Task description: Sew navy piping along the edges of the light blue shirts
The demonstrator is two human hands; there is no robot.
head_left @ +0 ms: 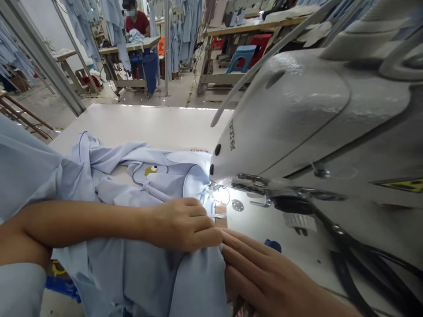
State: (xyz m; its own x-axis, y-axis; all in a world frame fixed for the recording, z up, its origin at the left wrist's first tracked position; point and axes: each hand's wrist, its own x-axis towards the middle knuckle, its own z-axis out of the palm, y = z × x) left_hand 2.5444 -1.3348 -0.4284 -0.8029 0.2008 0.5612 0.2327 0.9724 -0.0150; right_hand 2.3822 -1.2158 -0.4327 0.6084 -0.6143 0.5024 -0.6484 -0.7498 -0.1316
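the work in hand looks like guiding a folded edge of a pale blue garment point(142, 185) toward the presser foot point(215, 187) of an industrial sewing machine point(284, 101), with the cloth gathered in front of the needle area and not yet visibly lying flat beneath it. what this seems to call for is keeping the fold smooth and lined up with the foot, with the bulk of the cloth supported so that it doesn't drag. the left hand point(180, 225) is curled, its fingers point(203, 220) closed down on the folded cloth and appearing to pinch it just short of the foot. the right hand point(264, 275) is more open, its fingers point(238, 251) extended and lying against the edge of the same fold, touching the left hand's knuckles or nearly so. the garment lies across the white sewing surface point(132, 127) and spills over its near edge, its far end bunched around a yellow and black printed motif point(150, 171). a tan strip point(220, 215) and a round metal plate point(237, 205) sit on the machine bed just right of the foot, with a small blue object point(272, 245) nearer the right hand. farther off, a co-worker point(136, 22) stands at another table among hanging blue garments point(114, 22).
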